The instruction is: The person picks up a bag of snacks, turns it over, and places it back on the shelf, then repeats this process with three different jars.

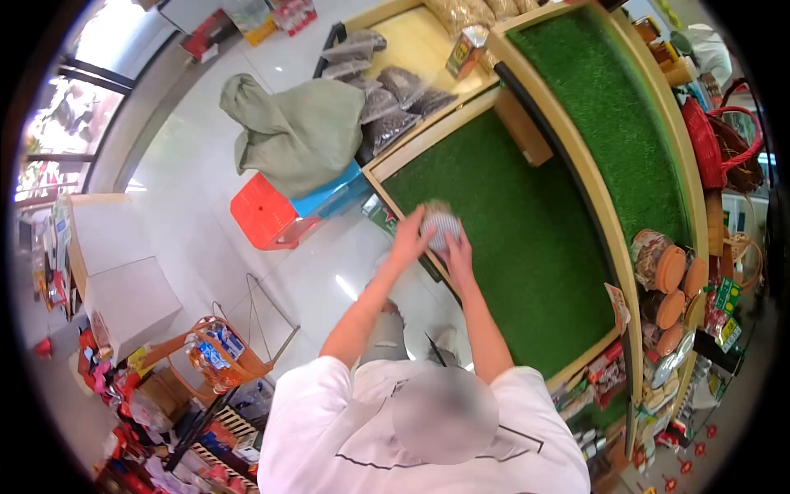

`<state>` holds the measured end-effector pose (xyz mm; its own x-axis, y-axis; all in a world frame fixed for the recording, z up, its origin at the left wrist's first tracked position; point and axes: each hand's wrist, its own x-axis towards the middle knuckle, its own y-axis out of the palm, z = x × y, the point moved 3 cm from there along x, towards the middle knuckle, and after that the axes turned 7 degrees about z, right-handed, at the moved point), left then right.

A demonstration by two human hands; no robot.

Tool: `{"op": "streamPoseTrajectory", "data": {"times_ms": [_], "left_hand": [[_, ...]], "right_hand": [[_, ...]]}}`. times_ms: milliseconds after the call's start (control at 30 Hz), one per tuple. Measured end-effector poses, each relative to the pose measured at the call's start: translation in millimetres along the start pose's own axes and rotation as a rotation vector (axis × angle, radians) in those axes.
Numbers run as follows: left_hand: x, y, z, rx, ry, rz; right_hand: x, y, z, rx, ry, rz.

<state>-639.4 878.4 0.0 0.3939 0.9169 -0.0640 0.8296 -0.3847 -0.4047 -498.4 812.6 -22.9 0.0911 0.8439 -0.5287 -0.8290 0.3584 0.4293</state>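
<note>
Between my two hands is a small rounded, jar-like thing point(442, 230) with a grey-and-white finely striped surface and a brownish far end. My left hand point(410, 237) curls around its left side, thumb across the near part. On the right, the fingers of my right hand point(458, 253) press against its lower side. Both hands are over the near left edge of a wooden display bin lined with green artificial turf point(518, 263). The thing is slightly blurred, and I cannot tell its exact kind.
Bags of dark goods point(383, 107) lie in the bin beyond, near a carton point(467, 51). A green cloth sack point(300, 136) rests on red point(263, 210) and blue stools at the left. Orange-lidded jars point(668, 267) line the right shelf. A basket point(218, 350) stands lower left.
</note>
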Motion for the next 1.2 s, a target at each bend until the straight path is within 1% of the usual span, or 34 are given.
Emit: {"op": "streamPoseTrajectory", "data": {"times_ms": [33, 67, 167, 267, 367, 400, 433, 467, 500, 533, 567, 600, 633, 667, 700, 733, 800, 833, 867, 900, 933, 967, 1000, 1033, 1067, 1100, 1133, 1167, 1200], "left_hand": [[17, -10, 21, 0.145, 0.029, -0.045], [34, -19, 39, 0.203, 0.031, -0.072], [66, -37, 76, 0.253, -0.163, -0.111], [79, -55, 87, 0.211, -0.147, -0.092], [70, -50, 100, 0.203, -0.09, -0.084], [65, -47, 101, 0.182, -0.187, -0.009], [58, -36, 130, 0.178, -0.215, -0.002], [56, -40, 134, 0.05, -0.385, 0.211], [56, -27, 166, 0.158, -0.067, 0.285], [49, -19, 214, -0.08, -0.229, 0.25], [45, -20, 186, -0.414, -0.508, 0.248], [47, -11, 189, -0.338, -0.35, 0.13], [57, -3, 210, -0.525, -0.486, 0.118], [53, -8, 206, -0.539, -0.6, 0.342], [33, 0, 153, -0.322, -0.53, 0.391], [24, 10, 144, -0.567, -0.888, 0.267], [-2, 42, 103, -0.486, -0.949, 0.321], [-23, 67, 92, -0.424, -0.877, 0.422], [-48, 99, 84, -0.362, -0.798, 0.516], [-68, 125, 73, -0.3, -0.718, 0.61], [-93, 158, 55, -0.162, -0.684, 0.739], [-129, 196, 42, -0.025, -0.648, 0.855], [-176, 232, 31, 0.155, -0.466, 0.854], [-221, 258, 7, 0.123, -0.465, 1.198], [-251, 308, 26, 0.378, -0.52, 1.342], [-331, 325, -10, 0.455, -0.283, 1.295], [-383, 355, -31, 0.6, -0.13, 1.582], [-436, 389, -38, 0.749, 0.199, 1.76], [-486, 418, -41, 0.637, 0.491, 1.948]], "right_hand": [[33, 6, -15, 0.028, -0.013, -0.006], [56, 23, -18, 0.027, -0.007, -0.03], [99, 48, -40, -0.027, -0.01, 0.015], [92, 71, -23, -0.008, -0.044, 0.007], [62, 51, -18, -0.123, 0.183, 0.068], [45, 44, -19, -0.218, 0.179, 0.08], [27, 34, -26, -0.42, 0.145, 0.075], [9, 15, -43, -0.621, 0.109, 0.03], [-15, -15, -73, -0.764, -0.139, -0.043], [-52, -25, -73, -0.631, 0.038, 0.031], [-96, -40, -77, -0.669, -0.05, -0.114], [-139, -61, -87, -0.724, -0.065, -0.185], [-180, -81, -98, -0.696, -0.051, -0.322], [-225, -96, -113, -0.659, -0.033, -0.437], [-271, -118, -135, -0.513, -0.008, -0.558], [-313, -142, -192, -0.25, -0.108, -0.614], [-399, -187, -305, 0.282, -0.372, -0.702], [-469, -170, -291, 0.425, -0.125, -0.943], [-517, -172, -339, 0.545, -0.306, -1.035], [-564, -152, -370, 0.814, -0.469, -1.103], [-592, -146, -424, 0.767, -0.398, -1.299], [-631, -119, -439, 0.869, -0.163, -1.456], [-660, -92, -472, 0.939, -0.087, -1.524], [-678, -66, -507, 1.009, -0.08, -1.602], [-688, -42, -562, 1.089, -0.207, -1.666], [-698, -16, -594, 1.167, -0.163, -1.701], [-707, 13, -620, 1.268, -0.049, -1.717], [-709, 39, -637, 1.43, -0.092, -1.735], [-707, 63, -643, 1.602, -0.254, -1.765]]}}
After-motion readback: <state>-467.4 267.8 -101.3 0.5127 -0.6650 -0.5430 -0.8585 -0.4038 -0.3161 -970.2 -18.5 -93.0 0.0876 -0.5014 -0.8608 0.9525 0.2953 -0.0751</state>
